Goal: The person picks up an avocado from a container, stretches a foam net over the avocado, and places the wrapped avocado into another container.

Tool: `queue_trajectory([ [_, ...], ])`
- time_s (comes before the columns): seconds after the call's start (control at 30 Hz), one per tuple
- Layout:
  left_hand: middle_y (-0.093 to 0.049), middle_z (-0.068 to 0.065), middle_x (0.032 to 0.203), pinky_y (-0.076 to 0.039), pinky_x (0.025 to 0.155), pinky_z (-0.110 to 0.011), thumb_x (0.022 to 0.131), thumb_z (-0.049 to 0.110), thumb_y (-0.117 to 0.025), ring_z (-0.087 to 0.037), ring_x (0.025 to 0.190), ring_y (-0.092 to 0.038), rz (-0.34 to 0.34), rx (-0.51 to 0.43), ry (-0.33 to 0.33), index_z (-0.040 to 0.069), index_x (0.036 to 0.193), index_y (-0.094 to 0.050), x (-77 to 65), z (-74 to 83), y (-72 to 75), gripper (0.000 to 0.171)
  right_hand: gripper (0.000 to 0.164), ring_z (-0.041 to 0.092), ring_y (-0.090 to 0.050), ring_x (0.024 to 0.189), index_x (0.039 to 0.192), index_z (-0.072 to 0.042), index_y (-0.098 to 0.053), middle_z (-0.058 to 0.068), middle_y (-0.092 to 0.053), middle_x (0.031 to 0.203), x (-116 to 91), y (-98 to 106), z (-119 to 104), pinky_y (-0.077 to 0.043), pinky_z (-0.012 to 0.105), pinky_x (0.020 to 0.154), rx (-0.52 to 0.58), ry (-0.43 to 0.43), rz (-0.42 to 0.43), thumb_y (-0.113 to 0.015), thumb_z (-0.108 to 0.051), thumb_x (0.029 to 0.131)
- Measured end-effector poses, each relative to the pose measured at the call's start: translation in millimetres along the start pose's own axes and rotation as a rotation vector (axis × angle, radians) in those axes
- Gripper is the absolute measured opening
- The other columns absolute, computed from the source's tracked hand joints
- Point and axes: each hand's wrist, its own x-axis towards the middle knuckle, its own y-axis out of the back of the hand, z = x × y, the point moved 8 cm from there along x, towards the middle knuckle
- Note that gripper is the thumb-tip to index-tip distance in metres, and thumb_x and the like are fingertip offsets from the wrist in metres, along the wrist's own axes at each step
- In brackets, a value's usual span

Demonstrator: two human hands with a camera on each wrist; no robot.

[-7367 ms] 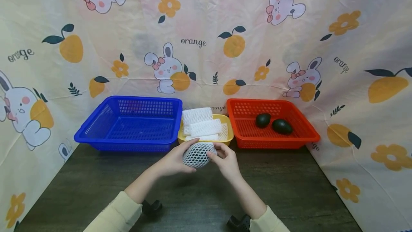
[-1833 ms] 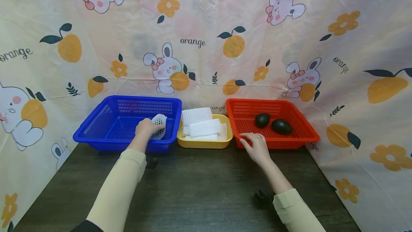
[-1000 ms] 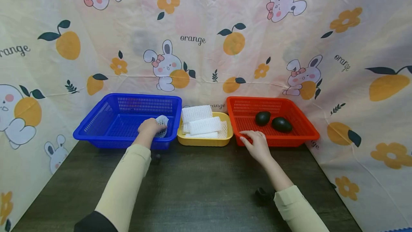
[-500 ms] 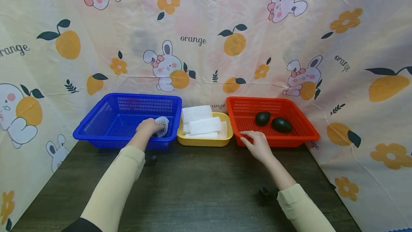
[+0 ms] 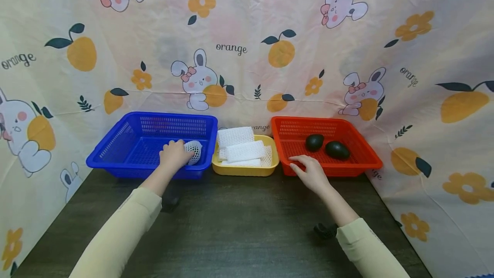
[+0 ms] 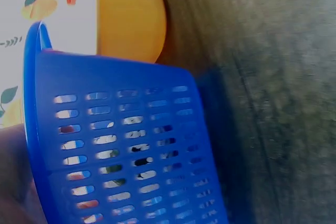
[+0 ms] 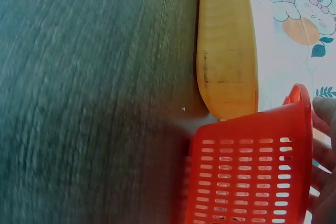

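Observation:
My left hand [image 5: 174, 155] reaches over the near wall of the blue basket [image 5: 112, 149], its fingers loose and its thumb beside a net-wrapped fruit [image 5: 194, 151]. That fruit lies at the basket's right end in a white foam net sleeve. In the left wrist view the blue basket wall [image 6: 121, 129] hides most of the hand. My right hand [image 5: 311, 174] rests at the near left corner of the red basket [image 5: 332, 170], fingers relaxed and slightly bent over the rim. Farther inside that basket lie two dark green avocados [image 5: 314, 142], out of the hand's reach.
Between the two baskets stands a yellow tray [image 5: 243, 170] with several white foam net sleeves [image 5: 245, 151] stacked in it. A patterned cloth [image 5: 247, 76] hangs behind. The dark wooden table [image 5: 239, 226] extends in front of the baskets.
The netted fruit went from between both hands into the blue basket with the left hand. The left hand has since let go and shifted slightly left. The right hand moved to the red basket's rim.

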Motion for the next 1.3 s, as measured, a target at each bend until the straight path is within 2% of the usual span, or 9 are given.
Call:
queue_trajectory([
  [0.1, -0.051, -0.032, 0.12, -0.033, 0.09, -0.062, 0.092, 0.033, -0.058, -0.049, 0.111, -0.043, 0.066, -0.014, -0.059, -0.006, 0.128, -0.053, -6.7, 3.8, 2.4, 0.054, 0.029, 0.03, -0.055, 0.109, 0.119, -0.008, -0.067, 0.009, -0.064, 0.116, 0.5, 4.7, -0.9, -0.04, 0.053, 0.093, 0.001, 0.018, 0.015, -0.063, -0.023, 0.094],
  [0.4, -0.063, -0.019, 0.099, -0.038, 0.078, -0.055, 0.092, 0.034, -0.06, -0.039, 0.096, -0.055, 0.184, -0.047, -0.239, 0.001, 0.11, -0.068, -31.2, 19.2, 7.9, 0.039, 0.029, 0.032, -0.055, 0.11, 0.118, -0.006, -0.067, 0.011, -0.064, 0.117, 4.2, 19.9, -0.4, -0.041, 0.053, 0.092, -0.043, 0.054, 0.013, -0.062, -0.024, 0.095],
  [0.63, -0.068, -0.011, 0.095, -0.038, 0.081, -0.052, 0.089, 0.045, -0.064, -0.029, 0.09, -0.059, 0.186, -0.065, -0.34, 0.004, 0.105, -0.071, -50.7, 28.1, 2.1, 0.045, 0.03, 0.033, -0.054, 0.111, 0.119, -0.004, -0.065, 0.013, -0.062, 0.119, 7.4, 32.7, 8.2, -0.04, 0.053, 0.093, -0.056, 0.036, -0.006, -0.061, -0.021, 0.095],
  [0.8, -0.068, -0.007, 0.096, -0.039, 0.083, -0.053, 0.085, 0.044, -0.069, -0.027, 0.092, -0.061, 0.172, -0.073, -0.41, 0.006, 0.103, -0.072, -59.5, 31.0, -8.5, 0.042, 0.026, 0.034, -0.055, 0.11, 0.115, -0.004, -0.067, 0.014, -0.063, 0.117, 9.0, 43.3, 14.4, -0.04, 0.053, 0.092, -0.09, 0.047, 0.009, -0.062, -0.018, 0.094],
  [0.9, -0.069, -0.007, 0.098, -0.038, 0.081, -0.051, 0.084, 0.041, -0.072, -0.027, 0.095, -0.061, 0.175, -0.053, -0.435, 0.007, 0.103, -0.073, -62.7, 31.4, -12.6, 0.039, 0.025, 0.036, -0.054, 0.11, 0.114, -0.003, -0.067, 0.016, -0.062, 0.117, 11.7, 49.9, 17.5, -0.04, 0.054, 0.092, -0.114, 0.052, 0.016, -0.062, -0.018, 0.094],
  [1.07, -0.069, -0.005, 0.094, -0.038, 0.077, -0.048, 0.084, 0.036, -0.073, -0.027, 0.091, -0.061, 0.223, -0.038, -0.467, 0.009, 0.1, -0.074, -65.9, 33.2, -11.1, 0.031, 0.028, 0.039, -0.051, 0.114, 0.118, -0.003, -0.065, 0.02, -0.06, 0.121, 13.8, 60.8, 25.3, -0.038, 0.057, 0.094, -0.155, 0.026, 0.006, -0.06, -0.02, 0.096],
  [1.3, -0.069, -0.006, 0.096, -0.038, 0.077, -0.047, 0.084, 0.036, -0.074, -0.026, 0.093, -0.061, 0.227, -0.056, -0.472, 0.01, 0.1, -0.074, -64.4, 34.3, -11.9, 0.031, 0.036, 0.042, -0.047, 0.117, 0.122, -0.002, -0.061, 0.023, -0.055, 0.125, 12.6, 78.7, 51.7, -0.034, 0.059, 0.096, -0.173, -0.067, -0.035, -0.057, -0.026, 0.097],
])
